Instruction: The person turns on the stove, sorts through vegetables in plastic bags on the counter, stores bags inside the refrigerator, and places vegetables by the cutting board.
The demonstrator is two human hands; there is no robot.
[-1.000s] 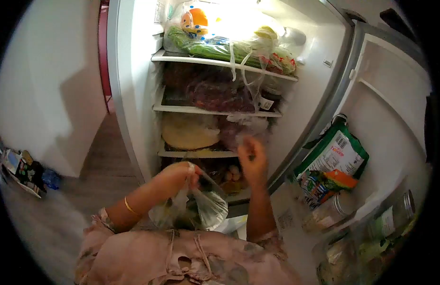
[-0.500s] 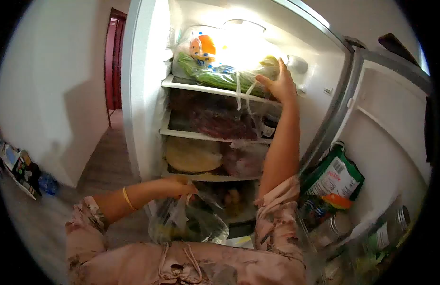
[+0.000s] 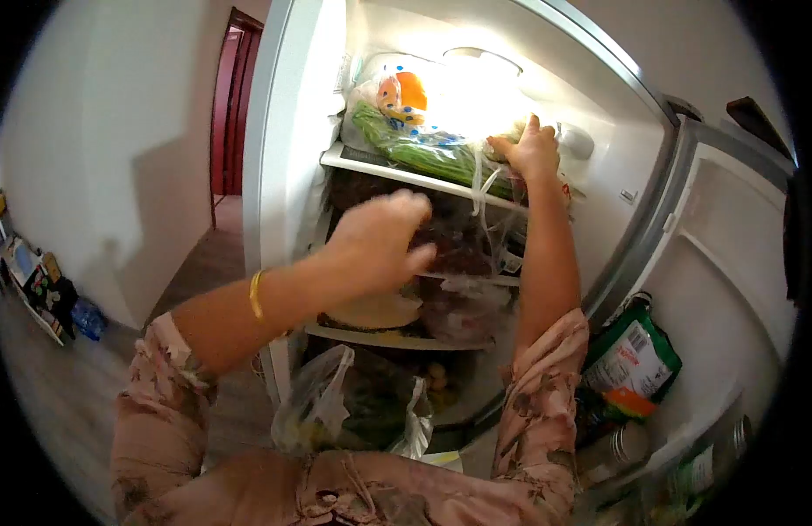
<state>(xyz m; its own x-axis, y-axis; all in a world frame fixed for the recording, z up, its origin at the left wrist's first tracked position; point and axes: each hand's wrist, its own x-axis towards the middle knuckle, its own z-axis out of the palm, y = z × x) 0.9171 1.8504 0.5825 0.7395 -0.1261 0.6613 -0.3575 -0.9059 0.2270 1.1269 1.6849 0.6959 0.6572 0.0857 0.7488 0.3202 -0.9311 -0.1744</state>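
On the top fridge shelf lies a clear plastic bag of long green vegetables [image 3: 423, 156]. My right hand [image 3: 530, 153] grips its right end, thumb in front; some fingers are hidden. Loose bag handles [image 3: 483, 188] hang over the shelf edge beneath that hand. My left hand [image 3: 379, 241], slightly blurred, is raised before the second shelf with thumb and fingers apart and nothing in it. Below it a clear plastic bag [image 3: 322, 408] with dark green contents stands against my body, its handles loose and upright.
The lower shelves hold a bag of dark red contents [image 3: 458, 241] and a pale yellow bundle [image 3: 375, 311]. At right the open fridge door [image 3: 730, 202] carries a green packet [image 3: 634, 355] and a lidded jar [image 3: 618, 447]. A wall [image 3: 117, 175] stands left.
My left hand has let go of the lower bag's handle and risen toward the upper shelves. My right hand stays at the vegetable bag's right end. The view has shifted slightly.
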